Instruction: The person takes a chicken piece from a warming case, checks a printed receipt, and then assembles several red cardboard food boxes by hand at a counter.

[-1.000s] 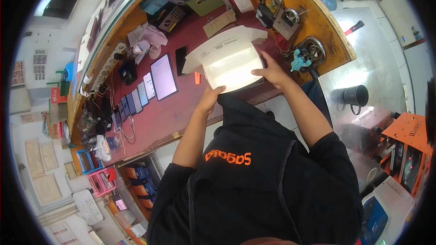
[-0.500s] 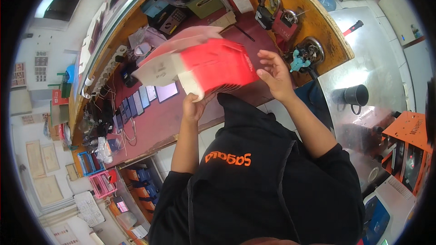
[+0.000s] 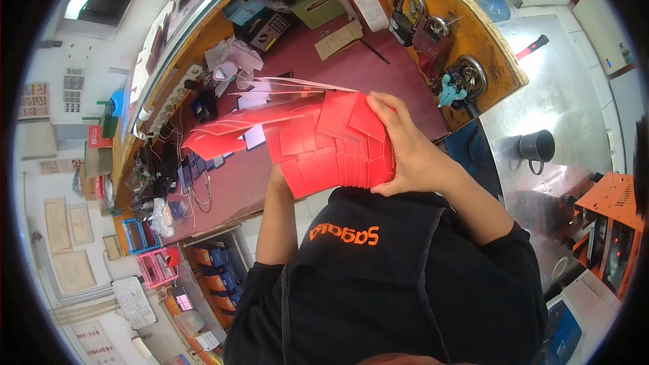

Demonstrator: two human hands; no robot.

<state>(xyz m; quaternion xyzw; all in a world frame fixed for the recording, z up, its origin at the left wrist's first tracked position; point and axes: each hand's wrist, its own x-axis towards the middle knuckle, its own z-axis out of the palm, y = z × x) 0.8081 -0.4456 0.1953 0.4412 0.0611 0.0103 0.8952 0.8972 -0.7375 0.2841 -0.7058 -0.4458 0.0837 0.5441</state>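
A thick stack of red flat-cut cardboard pieces (image 3: 324,155), perhaps unfolded boxes, is held up above the bench's front edge. Several of its sheets fan out loosely toward the left, and pale undersides show along the top. My right hand (image 3: 403,152) is closed on the right end, thumb along the near edge and fingers over the far side. Under the left part of the stack goes my left hand (image 3: 278,177); its fingers are hidden by the cardboard, and only the area near the wrist shows.
Beyond the stack lies the dark red bench top (image 3: 405,88), with a notepad (image 3: 339,40) and a row of phones (image 3: 196,169) with cables. Padlocks (image 3: 433,34) hang on the wooden side panel. To the right, a dark mug (image 3: 536,147) stands on a metal table (image 3: 520,94).
The stack has turned so more red faces show, and its pale left sheets have swung down. My right hand, open and apart from it before, now grips its right end. My left hand has slipped from sight.
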